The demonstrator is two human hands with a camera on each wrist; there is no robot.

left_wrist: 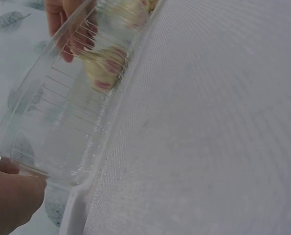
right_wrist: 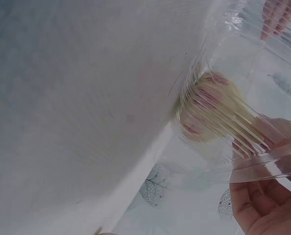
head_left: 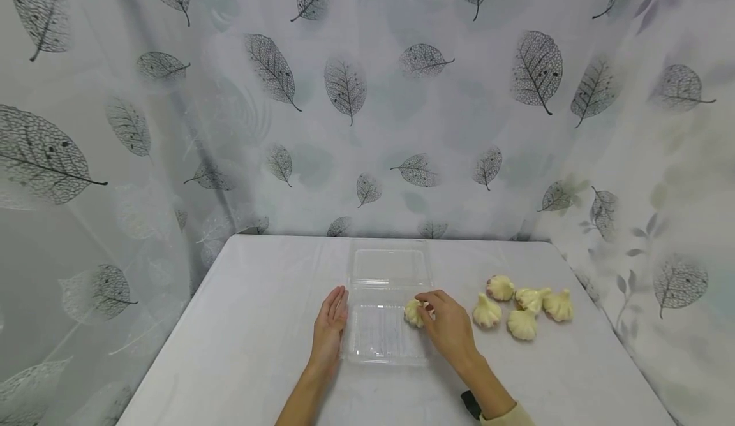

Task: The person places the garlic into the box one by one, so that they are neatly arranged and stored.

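Observation:
A clear plastic clamshell container (head_left: 367, 348) lies on the table with its lid (head_left: 390, 266) folded back flat, away from me. My right hand (head_left: 450, 330) pinches a garlic bulb (head_left: 412, 313) at the right side of the container's base. In the right wrist view, the bulb (right_wrist: 204, 107) with its purple streaks shows through the ribbed plastic wall, down near the bottom, and my fingers are at its stem. My left hand (head_left: 329, 330) rests along the container's left edge with its fingers straight. In the left wrist view that hand (left_wrist: 15, 198) touches the container's end.
Several more garlic bulbs (head_left: 522, 324) lie grouped on the white-covered table (head_left: 247, 343), right of the container. A curtain with a leaf print (head_left: 379, 126) hangs behind the table's far edge. A dark device (head_left: 471, 404) sits by my right wrist.

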